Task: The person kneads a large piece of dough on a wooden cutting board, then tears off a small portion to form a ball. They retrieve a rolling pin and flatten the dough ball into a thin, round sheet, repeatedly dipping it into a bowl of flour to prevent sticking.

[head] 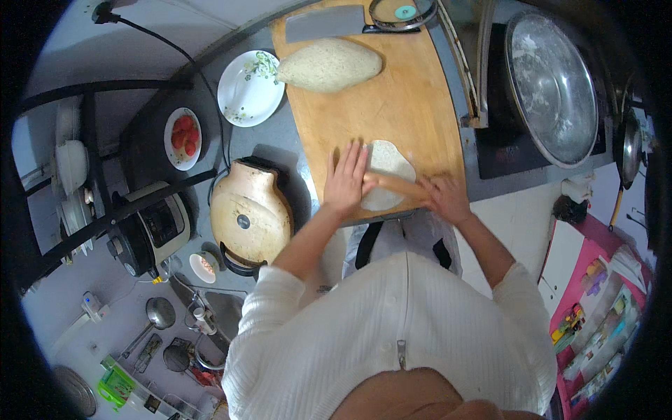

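A wooden rolling pin (pixel 396 185) lies slantwise across a flat round of dough (pixel 390 163) near the front edge of the wooden board (pixel 425 105). My left hand (pixel 346 178) is on the pin's left end, its fingers stretched forward beside the dough's left edge. The pin's other end is in my right hand (pixel 446 197), which is slightly blurred. Both ends are hidden by the hands. Farther back on the board lies a large pointed loaf of raw dough (pixel 331 65). Behind that is a cleaver (pixel 325 23) with a black handle.
Left of the board stand a floral white plate (pixel 251 89), a dish of red food pieces (pixel 184 139) and a closed electric griddle (pixel 252 212). A black rack (pixel 131 210) reaches over the counter. To the right, a large floury metal basin (pixel 554 89) sits on a black cooktop (pixel 499 152).
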`<state>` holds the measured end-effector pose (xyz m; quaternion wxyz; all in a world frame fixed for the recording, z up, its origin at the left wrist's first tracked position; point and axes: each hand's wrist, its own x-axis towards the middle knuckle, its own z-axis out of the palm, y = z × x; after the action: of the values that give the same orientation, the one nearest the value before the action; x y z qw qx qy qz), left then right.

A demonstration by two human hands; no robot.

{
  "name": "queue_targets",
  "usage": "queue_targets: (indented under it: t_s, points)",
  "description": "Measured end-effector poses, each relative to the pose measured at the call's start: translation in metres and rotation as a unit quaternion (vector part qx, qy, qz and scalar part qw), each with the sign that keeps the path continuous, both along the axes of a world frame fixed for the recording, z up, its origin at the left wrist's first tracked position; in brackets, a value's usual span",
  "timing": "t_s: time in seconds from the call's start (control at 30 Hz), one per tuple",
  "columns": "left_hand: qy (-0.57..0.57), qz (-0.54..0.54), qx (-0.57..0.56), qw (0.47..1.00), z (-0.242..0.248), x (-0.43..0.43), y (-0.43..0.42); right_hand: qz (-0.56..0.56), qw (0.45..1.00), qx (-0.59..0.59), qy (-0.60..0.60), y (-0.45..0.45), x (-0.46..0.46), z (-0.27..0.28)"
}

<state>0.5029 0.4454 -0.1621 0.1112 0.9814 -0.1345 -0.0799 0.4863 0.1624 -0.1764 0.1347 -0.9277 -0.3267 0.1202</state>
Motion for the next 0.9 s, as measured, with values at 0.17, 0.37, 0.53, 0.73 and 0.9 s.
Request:
queue_targets:
  t_s: [0.17,0.37,0.53,0.73,0.9]
  points:
    - [-0.075,0.021,0.009,0.997,0.001,0.072,-0.031,0.029,0.992,0.002,-0.125,-0.018,0.054,0.001]
    - [-0.179,0.074,-0.106,0.975,-0.002,0.077,-0.033,-0.063,0.997,0.01,-0.049,-0.024,0.069,0.017]
    - [-0.055,0.152,-0.106,0.981,0.0,0.04,-0.025,-0.183,0.974,0.089,-0.104,-0.035,0.037,0.01]
    - [0.104,0.099,-0.102,0.984,0.016,0.05,-0.017,-0.21,0.966,0.115,-0.102,-0.023,0.01,0.013]
    - [0.146,0.276,-0.23,0.922,0.022,0.042,0.032,-0.217,0.962,0.129,-0.103,-0.016,0.001,0.014]
